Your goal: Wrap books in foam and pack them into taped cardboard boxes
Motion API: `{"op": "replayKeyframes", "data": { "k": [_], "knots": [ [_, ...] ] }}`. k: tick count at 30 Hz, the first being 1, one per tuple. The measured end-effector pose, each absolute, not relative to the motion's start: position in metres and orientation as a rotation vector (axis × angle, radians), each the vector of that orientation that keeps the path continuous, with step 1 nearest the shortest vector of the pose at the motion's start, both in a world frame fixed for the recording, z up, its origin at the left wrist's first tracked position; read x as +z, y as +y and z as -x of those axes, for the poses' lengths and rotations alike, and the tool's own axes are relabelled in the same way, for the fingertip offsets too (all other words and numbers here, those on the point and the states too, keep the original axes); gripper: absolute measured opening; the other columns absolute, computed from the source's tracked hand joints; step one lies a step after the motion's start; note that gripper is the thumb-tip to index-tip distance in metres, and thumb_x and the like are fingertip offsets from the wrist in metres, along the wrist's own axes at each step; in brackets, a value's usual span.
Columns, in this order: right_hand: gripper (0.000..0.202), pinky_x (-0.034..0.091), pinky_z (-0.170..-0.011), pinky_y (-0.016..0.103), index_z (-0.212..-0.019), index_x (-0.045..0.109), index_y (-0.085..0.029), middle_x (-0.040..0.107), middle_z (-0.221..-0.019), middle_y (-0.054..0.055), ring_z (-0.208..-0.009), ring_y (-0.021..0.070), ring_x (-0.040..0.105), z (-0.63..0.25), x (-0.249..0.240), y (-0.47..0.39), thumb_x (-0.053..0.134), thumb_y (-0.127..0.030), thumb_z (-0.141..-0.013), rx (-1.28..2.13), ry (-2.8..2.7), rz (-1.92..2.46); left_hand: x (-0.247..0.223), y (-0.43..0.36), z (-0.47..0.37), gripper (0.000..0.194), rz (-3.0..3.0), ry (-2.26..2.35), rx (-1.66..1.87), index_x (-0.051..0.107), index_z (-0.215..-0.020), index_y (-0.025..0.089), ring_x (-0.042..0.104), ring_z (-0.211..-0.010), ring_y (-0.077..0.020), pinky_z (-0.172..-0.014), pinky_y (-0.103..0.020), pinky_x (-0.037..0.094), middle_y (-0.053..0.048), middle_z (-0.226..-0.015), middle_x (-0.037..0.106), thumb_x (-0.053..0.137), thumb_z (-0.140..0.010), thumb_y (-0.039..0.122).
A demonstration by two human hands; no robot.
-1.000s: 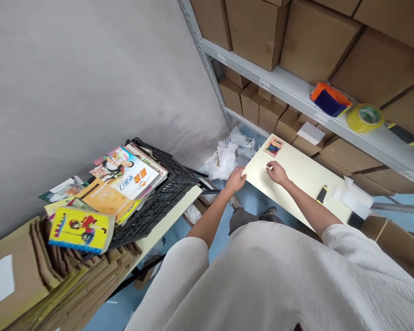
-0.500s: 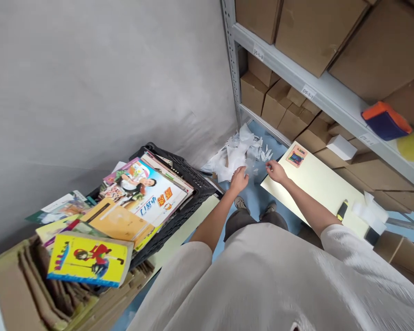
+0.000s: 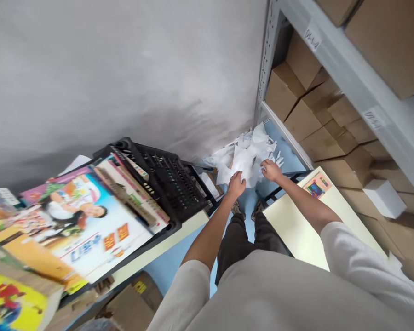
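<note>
My left hand (image 3: pixel 236 184) and my right hand (image 3: pixel 271 170) reach forward side by side over the gap between two tables. Both hang above a heap of white paper scraps (image 3: pixel 248 151) on the blue floor, in the corner by the wall. The fingers are loosely curled and I see nothing in either hand. My right forearm passes over the corner of a cream table (image 3: pixel 296 230), which bears a small colourful card (image 3: pixel 316 186). My feet show below the hands.
A black plastic crate (image 3: pixel 165 179) on the left table (image 3: pixel 165 243) holds magazines (image 3: pixel 89 230); a yellow book (image 3: pixel 14 299) lies nearer. A grey metal rack (image 3: pixel 352 78) on the right carries cardboard boxes (image 3: pixel 307 119) and a white box (image 3: pixel 384 197).
Both hands left the cream table's edge and moved forward over the paper heap. My view swung left and down, so the tape roll and orange holder dropped out of sight.
</note>
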State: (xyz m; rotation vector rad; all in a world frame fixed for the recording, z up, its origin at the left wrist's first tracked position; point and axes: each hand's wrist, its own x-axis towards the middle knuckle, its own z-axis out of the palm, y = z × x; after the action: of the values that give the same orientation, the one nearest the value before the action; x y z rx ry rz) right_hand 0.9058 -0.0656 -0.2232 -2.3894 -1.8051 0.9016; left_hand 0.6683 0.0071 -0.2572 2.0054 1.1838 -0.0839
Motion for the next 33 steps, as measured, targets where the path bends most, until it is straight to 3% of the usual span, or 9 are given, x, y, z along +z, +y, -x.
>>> {"op": "replayKeyframes", "data": {
  "k": [4, 10, 21, 24, 28, 33],
  "knots": [
    [0.045, 0.048, -0.113, 0.055, -0.142, 0.071, -0.016, 0.057, -0.159, 0.022, -0.138, 0.0414, 0.054, -0.919, -0.281, -0.030, 0.053, -0.020, -0.101, 0.969, -2.048, 2.423, -0.318, 0.016, -0.685, 0.055, -1.988, 1.215, -0.096, 0.060, -0.157, 0.016, 0.055, -0.155, -0.0316, -0.134, -0.046, 0.041, -0.016, -0.164, 0.061, 0.059, -0.102, 0.021],
    [0.053, 0.043, -0.119, 0.053, -0.149, 0.066, -0.011, 0.048, -0.170, 0.024, -0.147, 0.0398, 0.048, -0.927, -0.372, -0.004, 0.050, -0.017, -0.099, 0.952, -2.270, 2.422, -0.398, 0.026, -0.709, 0.056, -1.956, 1.240, -0.115, 0.059, -0.158, 0.015, 0.054, -0.156, -0.0312, -0.133, -0.046, 0.042, -0.017, -0.166, 0.059, 0.059, -0.102, 0.021],
    [0.072, 0.018, -0.135, 0.064, -0.162, 0.056, -0.007, 0.018, -0.187, 0.018, -0.172, 0.0404, 0.013, -0.940, -0.477, 0.023, 0.055, -0.017, -0.090, 0.870, -2.461, 2.448, -0.457, 0.036, -0.712, 0.054, -1.981, 1.232, -0.059, 0.061, -0.155, 0.013, 0.056, -0.153, -0.0305, -0.131, -0.044, 0.043, -0.019, -0.161, 0.062, 0.058, -0.102, 0.020],
    [0.079, 0.017, -0.135, 0.066, -0.167, 0.050, -0.009, 0.023, -0.186, 0.017, -0.172, 0.0407, 0.013, -0.940, -0.487, 0.027, 0.056, -0.018, -0.089, 0.877, -2.486, 2.446, -0.463, 0.038, -0.715, 0.052, -1.970, 1.234, -0.055, 0.062, -0.154, 0.014, 0.057, -0.153, -0.0305, -0.131, -0.044, 0.042, -0.019, -0.160, 0.063, 0.059, -0.102, 0.020],
    [0.079, 0.019, -0.133, 0.063, -0.169, 0.045, -0.005, 0.039, -0.177, 0.024, -0.168, 0.0408, 0.024, -0.939, -0.472, 0.030, 0.054, -0.017, -0.091, 0.817, -2.455, 2.337, -0.459, 0.040, -0.716, 0.050, -1.962, 1.216, -0.096, 0.063, -0.153, 0.015, 0.056, -0.153, -0.0306, -0.131, -0.044, 0.042, -0.018, -0.159, 0.064, 0.059, -0.103, 0.020],
    [0.054, 0.027, -0.126, 0.053, -0.148, 0.062, -0.002, 0.059, -0.154, 0.030, -0.151, 0.0395, 0.044, -0.943, -0.421, 0.036, 0.048, -0.010, -0.097, 0.792, -2.311, 2.215, -0.434, 0.044, -0.715, 0.050, -1.977, 1.195, -0.168, 0.063, -0.152, 0.016, 0.056, -0.152, -0.0321, -0.130, -0.046, 0.043, -0.018, -0.160, 0.062, 0.057, -0.103, 0.020]
  ]
}}
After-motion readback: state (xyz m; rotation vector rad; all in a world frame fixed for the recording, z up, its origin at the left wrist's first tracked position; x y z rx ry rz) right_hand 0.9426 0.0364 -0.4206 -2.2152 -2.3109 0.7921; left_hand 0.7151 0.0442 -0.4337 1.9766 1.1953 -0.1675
